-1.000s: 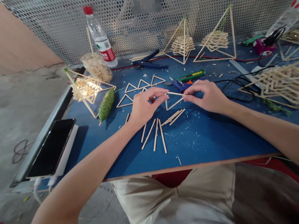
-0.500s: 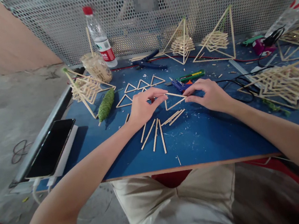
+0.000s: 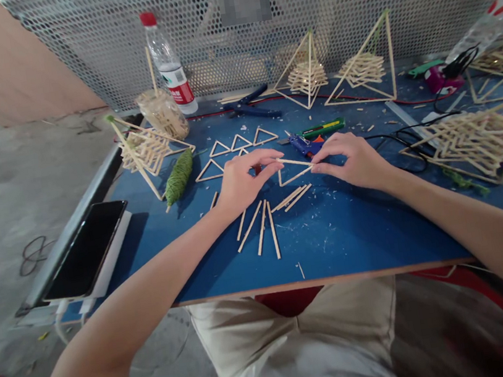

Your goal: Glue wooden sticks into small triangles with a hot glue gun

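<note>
Being pinched at two corners by the left hand (image 3: 246, 178) and right hand (image 3: 354, 159), thumbs and fingertips nearly meeting, a stick triangle (image 3: 295, 162) is being held midway across the blue table (image 3: 355, 230). Corner-setting is seemingly being done; steady pressure is likely being needed next.

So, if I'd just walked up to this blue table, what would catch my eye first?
Probably the small triangle of pale wooden sticks, mid-table, its corners pinched by the person's left hand and right hand. Then the pyramid-shaped frames of pale sticks along the back and at both sides of the blue tabletop. The clear plastic bottle with a red cap also stands out, at the back left.
</note>
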Tool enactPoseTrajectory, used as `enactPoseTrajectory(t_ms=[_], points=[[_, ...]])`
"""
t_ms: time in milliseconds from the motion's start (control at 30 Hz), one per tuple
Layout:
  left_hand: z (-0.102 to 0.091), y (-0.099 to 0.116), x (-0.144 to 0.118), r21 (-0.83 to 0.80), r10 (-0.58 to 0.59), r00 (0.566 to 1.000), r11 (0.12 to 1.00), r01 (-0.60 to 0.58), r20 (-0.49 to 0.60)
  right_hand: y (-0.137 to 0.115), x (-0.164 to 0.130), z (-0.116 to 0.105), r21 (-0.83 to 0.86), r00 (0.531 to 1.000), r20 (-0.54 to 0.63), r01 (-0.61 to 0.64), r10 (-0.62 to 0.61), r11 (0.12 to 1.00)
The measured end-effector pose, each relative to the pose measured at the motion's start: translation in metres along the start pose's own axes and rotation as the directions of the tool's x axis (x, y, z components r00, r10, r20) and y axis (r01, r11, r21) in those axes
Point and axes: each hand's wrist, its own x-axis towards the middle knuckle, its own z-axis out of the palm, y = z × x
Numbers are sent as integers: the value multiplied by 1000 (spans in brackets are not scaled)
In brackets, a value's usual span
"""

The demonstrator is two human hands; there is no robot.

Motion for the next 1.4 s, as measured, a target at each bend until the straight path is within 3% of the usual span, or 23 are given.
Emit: enactPoseTrajectory(t_ms=[867, 933, 1033, 1200, 1300, 1400], points=[[-3, 18, 2, -171, -235, 972, 958, 228, -18, 4, 1, -3, -61, 998, 54, 38, -35, 997], [-5, 18, 3, -139, -192, 981, 973, 186, -28, 0, 1, -5, -60, 999, 17, 33, -33, 998], [-5, 21, 2, -60, -31, 999, 998, 28, -40, -12, 0, -7, -71, 997, -54, 51, -55, 996], [0, 29, -3, 142, 221, 975, 965, -221, 18, -33, -3, -3, -122, 969, -63, 228, -237, 966], [2, 30, -5, 170, 269, 962, 947, -272, 43, -38, -4, 4, -146, 950, -51, 297, -307, 944], [4, 28, -6, 177, 213, 975, 959, -220, 59, -35, -4, 10, -153, 956, -90, 263, -279, 952]])
